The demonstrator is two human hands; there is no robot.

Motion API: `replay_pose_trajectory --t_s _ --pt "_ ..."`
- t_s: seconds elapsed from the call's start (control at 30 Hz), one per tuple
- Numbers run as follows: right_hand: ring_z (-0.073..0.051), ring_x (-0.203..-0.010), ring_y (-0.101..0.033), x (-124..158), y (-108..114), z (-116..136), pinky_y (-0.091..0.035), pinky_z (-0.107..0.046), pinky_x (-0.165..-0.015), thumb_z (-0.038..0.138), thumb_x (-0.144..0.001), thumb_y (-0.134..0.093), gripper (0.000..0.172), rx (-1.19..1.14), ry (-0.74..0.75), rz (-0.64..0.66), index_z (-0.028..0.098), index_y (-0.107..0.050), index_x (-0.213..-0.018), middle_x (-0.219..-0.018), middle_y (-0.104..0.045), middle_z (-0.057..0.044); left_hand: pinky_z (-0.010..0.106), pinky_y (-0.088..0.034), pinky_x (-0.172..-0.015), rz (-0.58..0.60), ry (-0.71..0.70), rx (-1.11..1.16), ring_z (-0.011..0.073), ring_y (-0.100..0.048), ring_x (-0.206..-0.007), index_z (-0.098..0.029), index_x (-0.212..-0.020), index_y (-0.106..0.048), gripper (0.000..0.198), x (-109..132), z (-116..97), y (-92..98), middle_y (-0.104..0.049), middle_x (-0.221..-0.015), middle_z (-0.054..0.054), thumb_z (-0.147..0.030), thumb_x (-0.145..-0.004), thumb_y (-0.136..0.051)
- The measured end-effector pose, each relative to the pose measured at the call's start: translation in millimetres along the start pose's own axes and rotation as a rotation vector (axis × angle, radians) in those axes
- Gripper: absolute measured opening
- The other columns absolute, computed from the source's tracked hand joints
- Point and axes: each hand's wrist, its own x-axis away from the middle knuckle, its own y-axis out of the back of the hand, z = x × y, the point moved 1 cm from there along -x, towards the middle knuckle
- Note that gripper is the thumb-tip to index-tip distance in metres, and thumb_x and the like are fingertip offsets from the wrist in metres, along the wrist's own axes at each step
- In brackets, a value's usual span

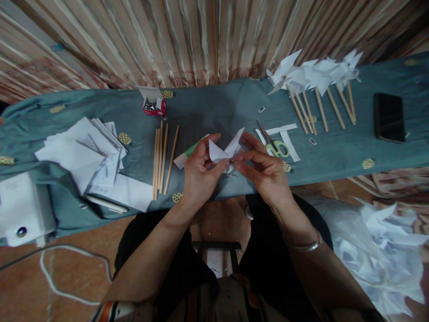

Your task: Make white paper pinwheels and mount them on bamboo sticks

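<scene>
A white paper pinwheel head (218, 154) is held up between the person's two hands, the left hand (202, 169) gripping it from one side and the right hand (268, 170) pinching near its centre. Its plain paper is folded into pointed blades: one broad blade spreads toward the left fingers, while another, narrower, rises to a sharp tip at upper right. The blades stand away from the middle, where a small dark fleck shows at the fingertips, too tiny to identify. The lower part is largely hidden by the thumbs.
</scene>
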Motion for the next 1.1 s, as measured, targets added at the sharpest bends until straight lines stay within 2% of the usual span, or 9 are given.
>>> replay_pose_trajectory --t_s 0.17,0.43,0.87,1.0,1.1 --pt "-0.027 -0.136 -0.052 -0.4 0.6 -0.5 -0.035 -0.048 -0.120 0.037 -0.073 -0.083 0.009 0.000 0.000 0.005 0.031 -0.077 -0.076 -0.140 -0.061 0.004 0.030 -0.059 -0.077 -0.010 0.002 0.010 0.0170 -0.069 -0.084 -0.022 -0.121 -0.058 0.052 -0.2 -0.3 -0.6 -0.070 -0.093 0.000 -0.024 -0.073 -0.077" --pt "-0.025 -0.137 -0.052 -0.6 3.2 -3.4 -0.036 -0.044 -0.119 0.028 -0.075 -0.081 0.005 -0.011 -0.018 0.016 0.030 -0.077 -0.077 -0.139 -0.061 0.003 0.029 -0.058 -0.076 -0.002 0.002 0.015 0.0167 -0.069 -0.082 -0.021 -0.121 -0.057 0.053 -0.1 -0.9 -0.5 -0.070 -0.089 0.000 -0.027 -0.074 -0.078" --pt "-0.028 -0.137 -0.052 -1.6 3.4 -4.3 -0.035 -0.049 -0.120 0.039 -0.069 -0.086 0.014 -0.055 -0.076 0.017 0.031 -0.078 -0.076 -0.138 -0.063 0.002 0.031 -0.058 -0.078 0.015 -0.003 -0.003 0.0177 -0.069 -0.083 -0.022 -0.120 -0.059 0.050 -0.2 -0.9 -0.3 -0.070 -0.092 0.000 -0.027 -0.073 -0.078" --pt "-0.028 -0.138 -0.051 -1.3 3.2 -5.0 -0.034 -0.048 -0.120 0.038 -0.069 -0.086 0.013 -0.053 -0.092 0.024 0.030 -0.078 -0.077 -0.138 -0.063 0.001 0.031 -0.057 -0.076 0.036 0.004 0.004 0.0170 -0.067 -0.080 -0.022 -0.120 -0.059 0.050 -0.5 -0.3 0.4 -0.069 -0.088 -0.001 -0.026 -0.073 -0.077" --pt "-0.028 -0.137 -0.052 -0.7 3.3 -5.5 -0.033 -0.048 -0.120 0.036 -0.070 -0.085 0.012 -0.050 -0.101 0.038 0.030 -0.078 -0.077 -0.138 -0.062 0.001 0.031 -0.057 -0.079 0.047 -0.001 0.007 0.0171 -0.067 -0.083 -0.021 -0.120 -0.059 0.051 -0.6 -0.7 0.8 -0.068 -0.093 0.000 -0.026 -0.073 -0.076"
